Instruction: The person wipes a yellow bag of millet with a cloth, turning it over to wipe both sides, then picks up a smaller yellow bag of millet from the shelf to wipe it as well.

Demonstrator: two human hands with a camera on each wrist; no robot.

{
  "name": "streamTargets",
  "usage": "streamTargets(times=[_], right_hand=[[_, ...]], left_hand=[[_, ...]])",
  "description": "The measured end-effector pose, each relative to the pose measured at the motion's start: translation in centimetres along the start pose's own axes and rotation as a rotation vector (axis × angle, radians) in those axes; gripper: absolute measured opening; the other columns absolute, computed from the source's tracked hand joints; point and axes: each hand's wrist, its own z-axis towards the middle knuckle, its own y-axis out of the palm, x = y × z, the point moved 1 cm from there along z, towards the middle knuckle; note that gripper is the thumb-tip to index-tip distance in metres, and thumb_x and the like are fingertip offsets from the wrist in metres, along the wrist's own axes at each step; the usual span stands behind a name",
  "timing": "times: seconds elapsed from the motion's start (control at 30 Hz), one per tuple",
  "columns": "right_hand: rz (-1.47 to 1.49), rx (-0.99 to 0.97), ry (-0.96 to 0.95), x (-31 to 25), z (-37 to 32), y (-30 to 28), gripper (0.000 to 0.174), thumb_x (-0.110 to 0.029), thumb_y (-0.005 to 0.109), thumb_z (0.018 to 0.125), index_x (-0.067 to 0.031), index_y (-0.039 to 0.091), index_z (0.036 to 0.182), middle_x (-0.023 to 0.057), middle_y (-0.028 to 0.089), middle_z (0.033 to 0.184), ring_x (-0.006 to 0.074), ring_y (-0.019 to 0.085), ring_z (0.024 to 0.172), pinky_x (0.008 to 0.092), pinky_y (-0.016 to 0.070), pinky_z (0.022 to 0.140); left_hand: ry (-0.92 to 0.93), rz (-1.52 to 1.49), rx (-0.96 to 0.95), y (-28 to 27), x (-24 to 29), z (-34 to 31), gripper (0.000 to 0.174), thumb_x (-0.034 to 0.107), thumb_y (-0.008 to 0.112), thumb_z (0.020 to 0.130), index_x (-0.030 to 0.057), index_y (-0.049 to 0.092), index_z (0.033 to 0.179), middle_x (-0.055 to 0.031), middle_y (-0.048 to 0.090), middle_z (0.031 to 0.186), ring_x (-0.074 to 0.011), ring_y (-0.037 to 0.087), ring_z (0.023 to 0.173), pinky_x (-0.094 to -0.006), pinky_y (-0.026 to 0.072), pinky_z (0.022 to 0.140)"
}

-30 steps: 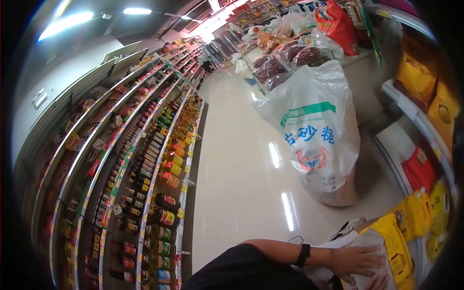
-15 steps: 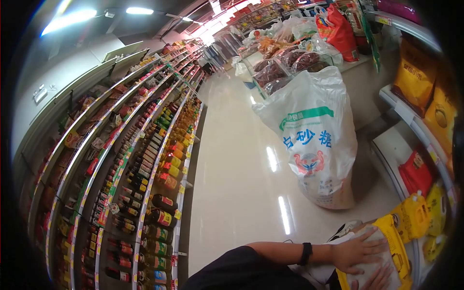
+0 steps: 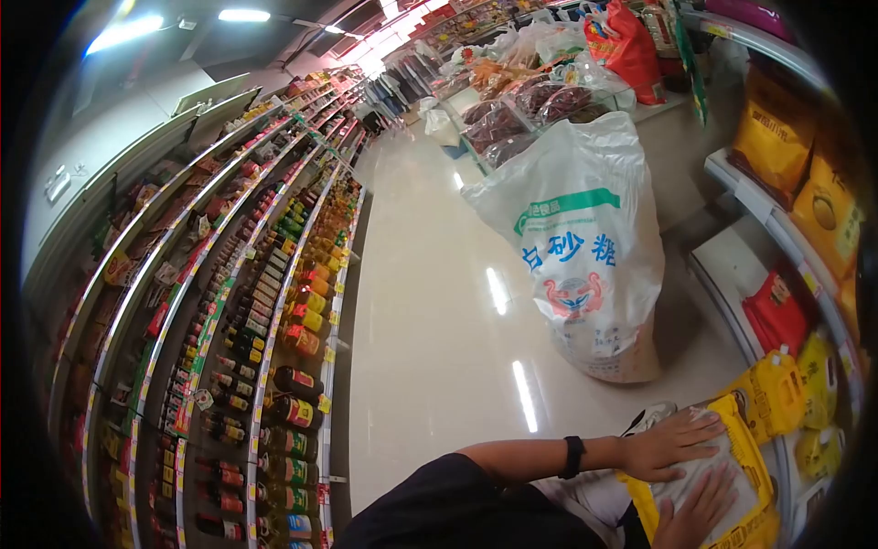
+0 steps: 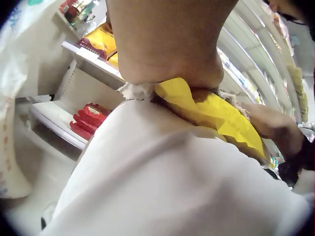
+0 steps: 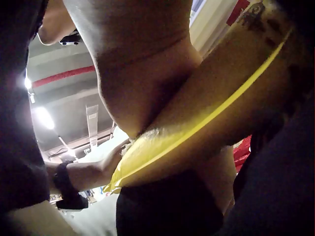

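A yellow package (image 3: 757,465) lies over the person's lap at the lower right of the head view, with a greyish-white cloth (image 3: 737,468) spread on it. My left hand (image 3: 672,446), below a black wristband, rests on the cloth with its fingers straight and spread. Beside it, nearer the body, the right hand (image 3: 702,506) lies on the same cloth with extended fingers. In the left wrist view the cloth's frayed edge (image 4: 135,91) shows under the hand, above the yellow package (image 4: 224,115). From the right wrist, the package (image 5: 162,145) appears as a bright yellow strip.
A large white plastic sack (image 3: 585,247) stands on the floor ahead. Right, shelves (image 3: 764,206) hold yellow bags (image 3: 773,137) and a red pack (image 3: 776,311); yellow pouches (image 3: 777,389) sit close by the package. Left, long shelves carry bottles (image 3: 293,410). Behind the sack is a display of bagged goods (image 3: 512,110).
Both hands and the package have risen in the head view, and more of the right hand shows on the cloth. The surroundings have shifted slightly left as the head turned.
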Motion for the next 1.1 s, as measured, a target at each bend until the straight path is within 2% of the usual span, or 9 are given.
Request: streamTargets(times=[0.17,0.4,0.57,0.7,0.77,0.83,0.87,1.0,1.1], right_hand=[[0.040,-0.039,-0.070,-0.1,0.4,-0.4,0.081,-0.052,0.056,0.100,-0.0041,0.029,0.160,0.0190,0.026,0.168,0.0409,0.019,0.156,0.0611,0.0164,0.123],[0.059,-0.044,-0.093,0.4,-0.6,-1.0,0.083,-0.054,0.056,0.098,-0.0038,0.030,0.160,0.0192,0.027,0.168,0.0409,0.020,0.156,0.0600,0.0159,0.124],[0.073,-0.147,-0.071,0.2,-2.1,-2.1,0.084,-0.053,0.056,0.097,-0.0036,0.032,0.159,0.0184,0.029,0.167,0.0411,0.022,0.155,0.0582,0.0168,0.124],[0.140,-0.127,-0.025,0.3,-3.7,-3.2,0.080,-0.048,0.059,0.097,-0.0033,0.034,0.158,0.0186,0.031,0.166,0.0415,0.023,0.155,0.0577,0.0180,0.124],[0.102,-0.171,0.062,0.6,-4.8,-3.2,0.077,-0.046,0.059,0.097,-0.0043,0.036,0.157,0.0188,0.034,0.164,0.0424,0.027,0.153,0.0587,0.0207,0.122],[0.100,-0.149,0.103,0.7,-5.7,-3.7,0.077,-0.047,0.060,0.097,-0.0046,0.037,0.157,0.0194,0.035,0.164,0.0425,0.028,0.152,0.0596,0.0214,0.122],[0.099,-0.124,0.137,0.8,-6.0,-4.1,0.078,-0.047,0.061,0.096,-0.0048,0.037,0.157,0.0200,0.036,0.163,0.0426,0.029,0.152,0.0604,0.0222,0.121],[-0.106,-0.538,0.320,0.8,-5.7,-6.1,0.084,-0.051,0.064,0.093,-0.0041,0.038,0.157,0.0227,0.038,0.161,0.0446,0.030,0.151,0.0619,0.0230,0.120],[0.063,-0.124,0.255,2.4,-8.1,-4.2,0.088,-0.053,0.067,0.091,-0.0029,0.036,0.157,0.0244,0.037,0.160,0.0462,0.028,0.151,0.0625,0.0234,0.120]], left_hand=[[0.001,-0.014,-0.018,0.1,0.0,-1.0,0.061,0.038,0.034,0.109,0.0108,0.025,0.163,-0.0255,0.005,0.171,-0.0422,-0.001,0.159,-0.0603,-0.0010,0.125],[-0.076,0.185,-0.145,-0.4,2.9,-2.2,0.064,0.048,0.024,0.110,0.0108,0.024,0.162,-0.0279,0.007,0.169,-0.0424,0.002,0.159,-0.0627,-0.0020,0.125],[0.084,0.393,-0.146,0.9,3.8,-2.7,0.080,0.066,0.020,0.102,0.0093,0.025,0.159,-0.0276,0.011,0.169,-0.0423,0.007,0.158,-0.0687,-0.0022,0.123],[0.127,0.234,-0.259,1.0,4.8,-1.4,0.087,0.073,0.021,0.097,0.0075,0.028,0.154,-0.0295,0.015,0.167,-0.0468,0.010,0.157,-0.0703,-0.0016,0.122],[0.201,0.284,-0.190,2.9,4.4,-1.0,0.090,0.075,0.029,0.094,0.0064,0.031,0.152,-0.0303,0.018,0.166,-0.0479,0.009,0.156,-0.0736,-0.0014,0.121],[0.348,0.447,0.005,3.6,5.2,-0.2,0.104,0.073,0.064,0.076,0.0025,0.038,0.148,-0.0322,0.027,0.162,-0.0483,0.018,0.154,-0.0755,-0.0007,0.119],[0.367,0.410,0.003,4.1,5.4,0.3,0.105,0.072,0.070,0.072,0.0022,0.043,0.146,-0.0313,0.032,0.160,-0.0477,0.021,0.154,-0.0768,-0.0024,0.119],[0.452,0.431,0.000,5.9,7.0,2.1,0.099,0.071,0.069,0.076,0.0001,0.051,0.143,-0.0265,0.037,0.159,-0.0458,0.020,0.154,-0.0764,-0.0028,0.119],[0.457,0.391,-0.045,6.2,8.0,3.1,0.100,0.069,0.069,0.077,-0.0001,0.049,0.146,-0.0222,0.036,0.162,-0.0419,0.018,0.156,-0.0740,-0.0021,0.121]])
